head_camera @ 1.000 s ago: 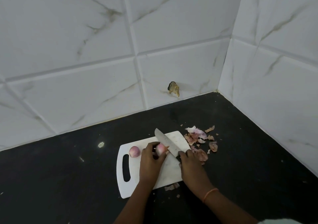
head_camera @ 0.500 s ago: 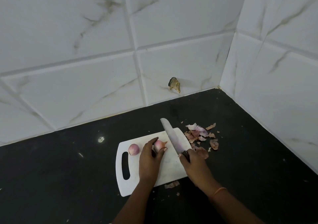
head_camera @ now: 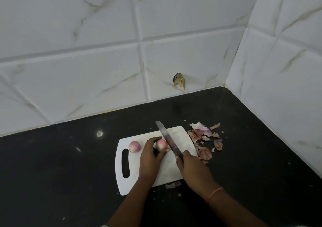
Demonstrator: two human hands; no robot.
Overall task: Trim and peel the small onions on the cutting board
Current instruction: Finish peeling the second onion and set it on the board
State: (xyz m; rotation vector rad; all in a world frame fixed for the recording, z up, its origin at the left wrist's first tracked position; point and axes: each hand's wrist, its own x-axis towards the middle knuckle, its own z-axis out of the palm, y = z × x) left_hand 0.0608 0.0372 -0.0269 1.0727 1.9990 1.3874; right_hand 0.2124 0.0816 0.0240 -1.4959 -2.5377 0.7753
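left hand (head_camera: pixel 150 158) fingers pinching onion (head_camera: pixel 161 144) mid cutting board (head_camera: pixel 171 171); right hand (head_camera: pixel 193 170) gripping knife (head_camera: pixel 169 140), blade touching onion. risk: round onion rolling, blade slipping onto fingertips.

White plastic cutting board (head_camera: pixel 137 183), smooth and matt, its far part faintly stained. Knife (head_camera: pixel 168 139): metal blade, dull grey and smeared, with little shine; dark handle, material not discernible. Two small onions, one loose (head_camera: pixel 134 146) and one held (head_camera: pixel 161 144), with smooth, slightly glossy pink-white surfaces. Onion peels (head_camera: pixel 203 135): thin, papery, dry and crinkled. Countertop (head_camera: pixel 61 165): black stone-like slab, smooth, with a low sheen and scattered specks. Wall tiles (head_camera: pixel 87 69): white, marble-veined, glossy ceramic with bevelled edges. Wristband (head_camera: pixel 214 192): orange, thread-like.
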